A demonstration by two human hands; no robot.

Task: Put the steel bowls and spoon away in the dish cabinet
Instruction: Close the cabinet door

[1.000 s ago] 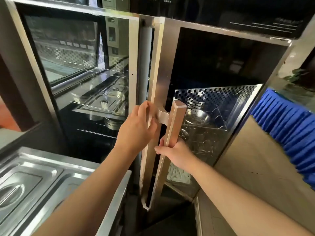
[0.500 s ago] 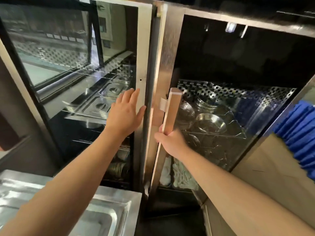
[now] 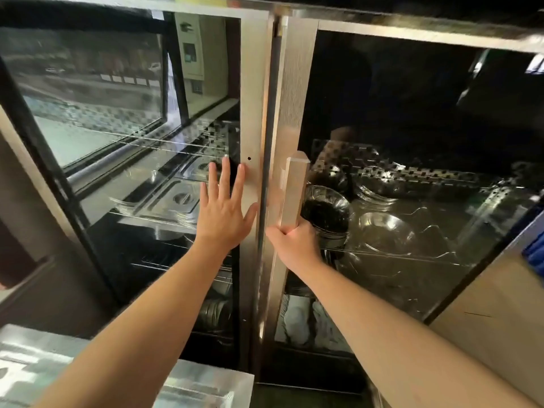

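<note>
The dish cabinet has two glass doors with brushed metal frames. My left hand (image 3: 225, 212) lies flat, fingers spread, on the left door (image 3: 253, 92) at its right frame. My right hand (image 3: 294, 241) grips the long bronze handle (image 3: 294, 189) of the right door (image 3: 290, 98). Both doors look closed or nearly so, with a thin dark gap between them. Behind the right glass, steel bowls sit on a wire rack: a stack (image 3: 325, 210) beside the handle and a single bowl (image 3: 385, 234) further right. No spoon is visible.
A steel food-pan counter (image 3: 188, 384) juts out at the lower left, just below my left arm. Behind the left glass are wire shelves with stacked steel dishes (image 3: 215, 315). A beige wall (image 3: 494, 325) and blue pleated cloth (image 3: 534, 254) flank the cabinet on the right.
My left hand left the door edge near the handle and now presses flat on the left door. The right door swung inward toward closed. My view moved closer and lower.
</note>
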